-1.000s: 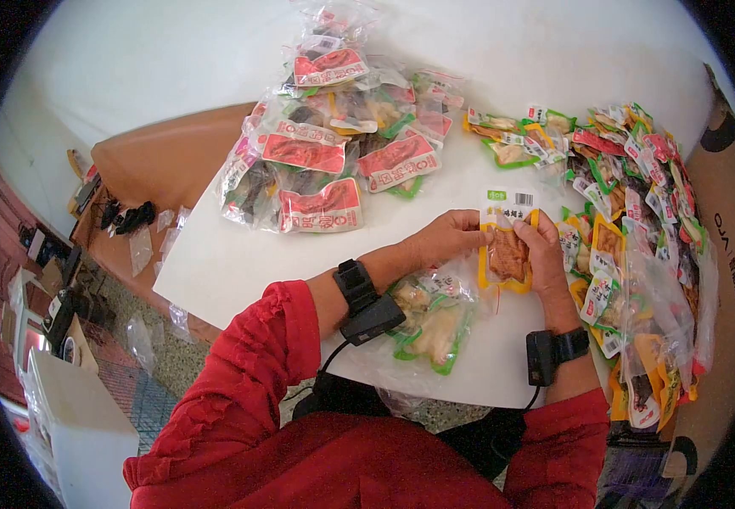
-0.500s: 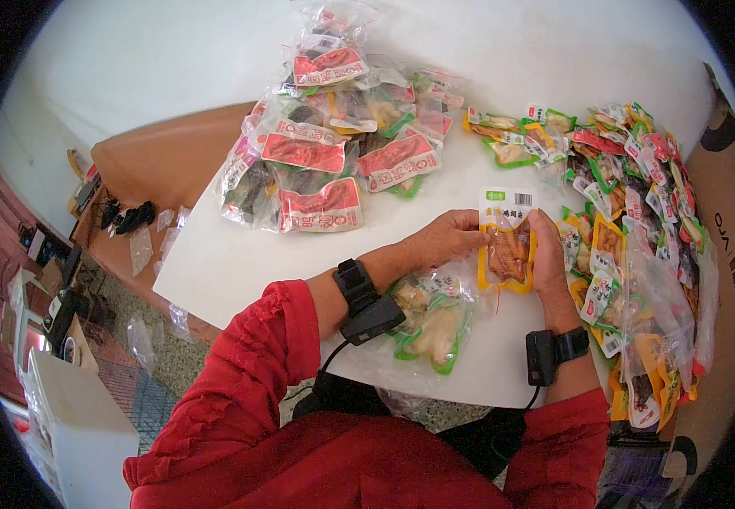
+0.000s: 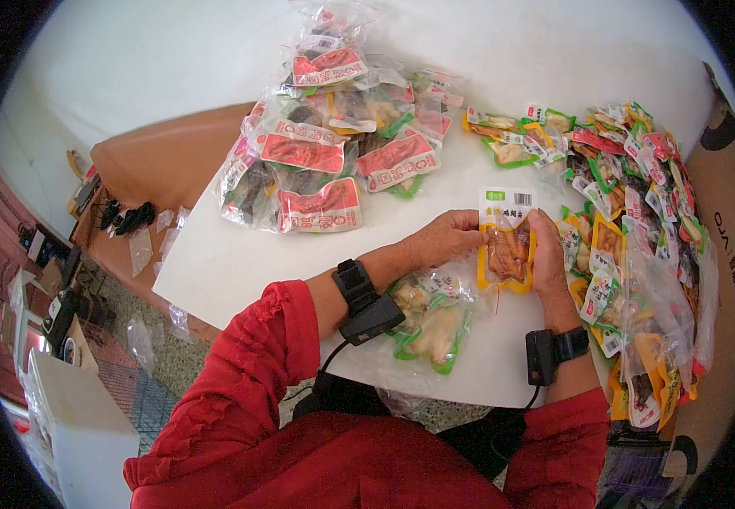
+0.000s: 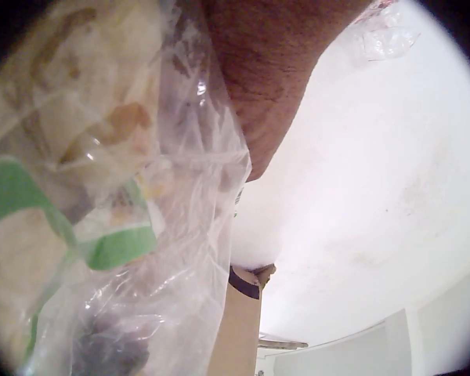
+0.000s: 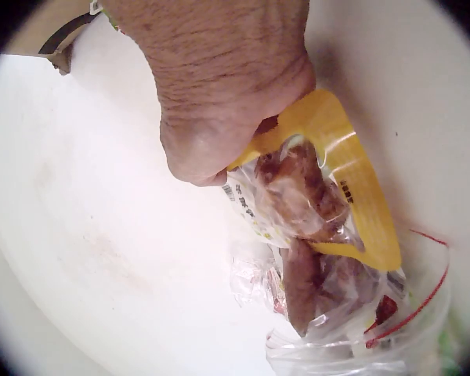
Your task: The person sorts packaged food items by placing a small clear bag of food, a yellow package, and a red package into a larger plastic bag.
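Upright between both hands is a yellow-edged food packet (image 3: 507,252) with brown meat behind its clear window and a white label on top. My left hand (image 3: 446,241) grips its left edge. On its right edge my right hand (image 3: 549,252) holds it, the thumb up beside the label. In the right wrist view the packet's yellow border (image 5: 359,176) runs out from under that hand. A clear zip bag (image 3: 432,322) with green-edged packets lies below the left wrist, and its plastic (image 4: 196,180) fills much of the left wrist view.
Filled clear bags with red-and-white labels (image 3: 304,146) are piled at the back left of the white table (image 3: 240,263). A large heap of loose packets (image 3: 631,182) covers the right side, beside a cardboard box (image 3: 728,237). A brown sofa (image 3: 159,153) stands to the left.
My right thumb has moved off the packet's front to its right edge, showing more of the window. The left hand and the piles stay where they were.
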`<state>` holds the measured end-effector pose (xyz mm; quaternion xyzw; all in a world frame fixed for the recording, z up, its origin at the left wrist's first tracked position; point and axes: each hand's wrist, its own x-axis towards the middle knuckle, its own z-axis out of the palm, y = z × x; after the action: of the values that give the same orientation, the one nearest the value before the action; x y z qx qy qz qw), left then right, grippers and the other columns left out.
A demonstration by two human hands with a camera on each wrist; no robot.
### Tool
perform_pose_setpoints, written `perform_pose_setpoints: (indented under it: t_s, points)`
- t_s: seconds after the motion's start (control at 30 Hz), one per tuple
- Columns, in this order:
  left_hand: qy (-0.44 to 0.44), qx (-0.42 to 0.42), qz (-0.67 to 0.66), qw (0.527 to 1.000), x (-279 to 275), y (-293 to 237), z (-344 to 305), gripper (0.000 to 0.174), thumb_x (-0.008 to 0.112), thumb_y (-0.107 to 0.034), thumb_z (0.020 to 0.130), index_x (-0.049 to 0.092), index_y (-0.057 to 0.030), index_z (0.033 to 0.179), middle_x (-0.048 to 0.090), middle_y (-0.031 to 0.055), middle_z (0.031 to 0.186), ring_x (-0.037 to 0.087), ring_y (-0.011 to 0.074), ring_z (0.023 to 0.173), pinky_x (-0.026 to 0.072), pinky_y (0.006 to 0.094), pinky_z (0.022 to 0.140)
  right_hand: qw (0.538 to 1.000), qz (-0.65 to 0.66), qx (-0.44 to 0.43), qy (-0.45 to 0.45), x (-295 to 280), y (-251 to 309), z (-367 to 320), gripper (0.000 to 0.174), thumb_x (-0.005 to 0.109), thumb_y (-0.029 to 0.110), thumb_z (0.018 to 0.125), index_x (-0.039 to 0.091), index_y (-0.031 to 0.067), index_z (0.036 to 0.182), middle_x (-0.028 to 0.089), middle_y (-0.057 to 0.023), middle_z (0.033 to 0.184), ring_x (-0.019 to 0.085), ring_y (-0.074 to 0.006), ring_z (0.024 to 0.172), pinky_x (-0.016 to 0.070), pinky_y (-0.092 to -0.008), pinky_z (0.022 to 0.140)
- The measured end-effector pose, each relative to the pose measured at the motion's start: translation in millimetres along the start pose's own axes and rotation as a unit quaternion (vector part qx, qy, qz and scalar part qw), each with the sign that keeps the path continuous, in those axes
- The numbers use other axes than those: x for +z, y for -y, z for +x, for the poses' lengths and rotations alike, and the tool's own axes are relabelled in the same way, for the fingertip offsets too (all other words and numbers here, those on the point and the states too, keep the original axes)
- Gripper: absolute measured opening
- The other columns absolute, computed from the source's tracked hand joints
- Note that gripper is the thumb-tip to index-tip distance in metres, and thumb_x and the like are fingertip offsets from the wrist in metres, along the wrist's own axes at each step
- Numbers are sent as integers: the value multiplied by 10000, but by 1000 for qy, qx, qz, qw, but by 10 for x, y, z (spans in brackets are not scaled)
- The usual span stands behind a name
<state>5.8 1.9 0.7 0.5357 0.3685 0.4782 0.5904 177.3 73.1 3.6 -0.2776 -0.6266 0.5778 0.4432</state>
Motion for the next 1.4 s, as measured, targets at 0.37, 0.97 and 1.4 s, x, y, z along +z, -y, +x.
perform_pose_setpoints:
  t_s: [0.37,0.97,1.4]
  points:
    - [8,0,-8,1000,-1,15,7,248,530,-160,843,530,-54,1068,580,-19,905,500,15,698,404,165,567,999,35,13,-2,44,66,-25,277,367,270,865,507,38,810,506,-35,766,471,-110,700,411,-251,660]
    - [7,-18,-2,1000,-51,102,51,252,524,-132,842,516,-27,1072,572,31,988,536,75,837,448,214,699,998,64,23,9,33,49,-11,265,385,259,859,513,28,844,518,-41,785,490,-112,721,419,-246,677]
    - [4,10,-45,999,-29,157,74,214,514,-118,840,534,-31,1035,579,19,931,527,64,777,437,206,679,997,65,20,22,-32,-34,19,257,390,254,863,521,35,824,522,-37,781,486,-107,725,415,-247,672]
